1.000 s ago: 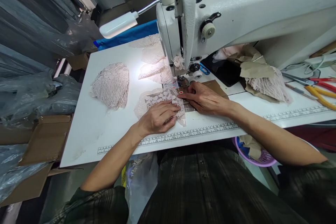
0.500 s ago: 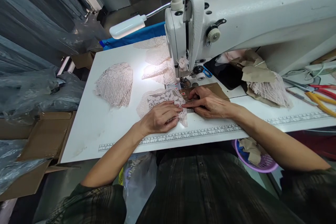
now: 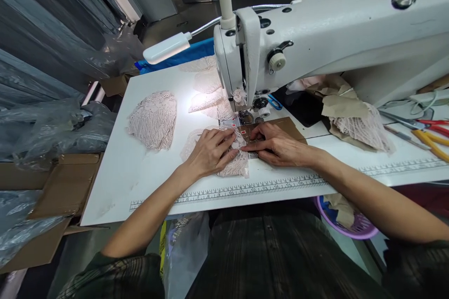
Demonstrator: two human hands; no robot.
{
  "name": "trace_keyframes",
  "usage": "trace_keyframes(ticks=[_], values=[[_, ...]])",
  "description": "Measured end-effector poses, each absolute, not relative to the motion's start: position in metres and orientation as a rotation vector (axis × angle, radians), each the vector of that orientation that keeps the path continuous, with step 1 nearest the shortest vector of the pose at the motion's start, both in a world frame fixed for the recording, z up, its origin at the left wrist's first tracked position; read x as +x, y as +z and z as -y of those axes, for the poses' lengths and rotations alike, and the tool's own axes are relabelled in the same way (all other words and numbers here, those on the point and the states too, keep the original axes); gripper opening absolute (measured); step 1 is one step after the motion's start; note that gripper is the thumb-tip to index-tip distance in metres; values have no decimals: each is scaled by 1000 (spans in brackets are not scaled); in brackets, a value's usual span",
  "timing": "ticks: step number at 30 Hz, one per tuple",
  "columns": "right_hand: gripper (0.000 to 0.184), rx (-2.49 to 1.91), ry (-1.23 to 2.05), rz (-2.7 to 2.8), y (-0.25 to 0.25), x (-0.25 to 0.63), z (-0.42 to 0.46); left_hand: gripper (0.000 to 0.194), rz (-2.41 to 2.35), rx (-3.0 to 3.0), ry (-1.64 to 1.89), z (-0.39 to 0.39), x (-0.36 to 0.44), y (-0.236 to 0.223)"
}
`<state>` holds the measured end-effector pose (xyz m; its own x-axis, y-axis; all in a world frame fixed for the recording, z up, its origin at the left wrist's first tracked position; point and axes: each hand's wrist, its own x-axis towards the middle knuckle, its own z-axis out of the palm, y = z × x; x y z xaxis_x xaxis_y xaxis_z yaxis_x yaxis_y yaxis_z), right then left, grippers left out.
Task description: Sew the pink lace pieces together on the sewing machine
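Note:
A piece of pale pink lace fabric (image 3: 235, 168) lies on the white table just in front of the sewing machine's presser foot (image 3: 245, 117). My left hand (image 3: 211, 152) rests flat on this lace with its fingers stretched out, covering much of it. From the right, my right hand (image 3: 275, 145) touches the lace edge with its extended index finger. Its other fingers are partly bent and apart over the brown board (image 3: 287, 127) beside the needle area. The sewing machine (image 3: 315, 32) stands above both hands.
More lace pieces (image 3: 152, 119) lie to the left, and others (image 3: 206, 84) sit behind under the lamp (image 3: 167, 48). On the right are a lace and brown paper bundle (image 3: 358, 117), a black flat object (image 3: 301, 106) and yellow-handled scissors (image 3: 431, 142). A purple basket (image 3: 361, 231) hangs below.
My left hand has shifted slightly up and its fingers have spread over the lace. The lace has turned, with more of its lower part showing. My right hand has barely moved.

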<state>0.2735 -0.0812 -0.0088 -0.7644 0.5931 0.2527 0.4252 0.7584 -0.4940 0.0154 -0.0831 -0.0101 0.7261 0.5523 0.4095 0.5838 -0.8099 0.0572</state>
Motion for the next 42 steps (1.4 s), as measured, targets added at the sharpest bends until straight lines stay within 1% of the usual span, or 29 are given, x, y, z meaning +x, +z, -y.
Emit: trace_keyframes(ticks=[9,17,22,29,34,42], values=[[41,-764,533,2535,-13,274,81,30,935,-2845,-586,85,17,-7],[41,-768,544,2542,-14,275,80,36,937,-2857,-532,87,17,-5],[41,-774,537,2543,-12,274,82,36,903,-2827,-506,87,17,-3],[41,-809,507,2544,-12,273,83,42,985,-2852,-404,88,20,3],[39,-835,484,2557,-11,272,85,42,1013,-2864,-342,87,24,5],[39,-888,449,2511,-13,268,83,44,929,-2988,-369,65,20,1]])
